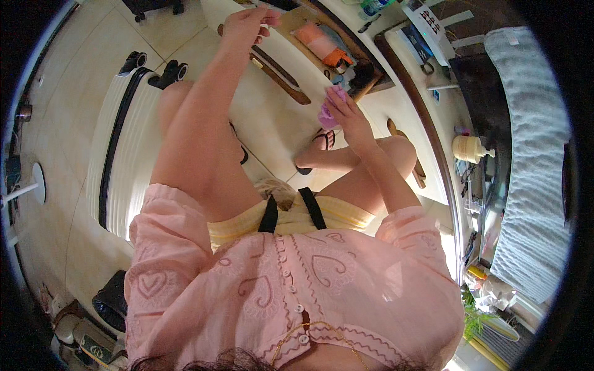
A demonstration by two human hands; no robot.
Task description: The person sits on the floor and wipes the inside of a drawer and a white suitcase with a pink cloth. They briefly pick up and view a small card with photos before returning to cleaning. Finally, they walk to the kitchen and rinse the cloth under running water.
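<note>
We look straight down our own front: pink blouse w/ heart pattern fills the lower half and hides most of our lap. Both bare forearms run up from it.

Our right hand is closed around a small purple cloth, bunched up; only a crumpled edge shows past the fingers, so its shape and full size can't be made out. Cloth sits above the pale floor, just beside the sandalled foot, near the dark wooden leg of the desk.

Our left hand is up near the top edge, fingers drawn together, narrow. It looks pinched on sth, but whatever is in there is too small and washed out to tell. It hovers approx. at the desk's edge.

Left of our legs lies a white ribbed suitcase w/ black wheels; our left arm covers part of its side.

Along the right rim: a counter w/ a cream soap dispenser, and a grey towel bent by the lens, its far end cut off in the dark border. Items at lower right are too blurred to name.
</note>
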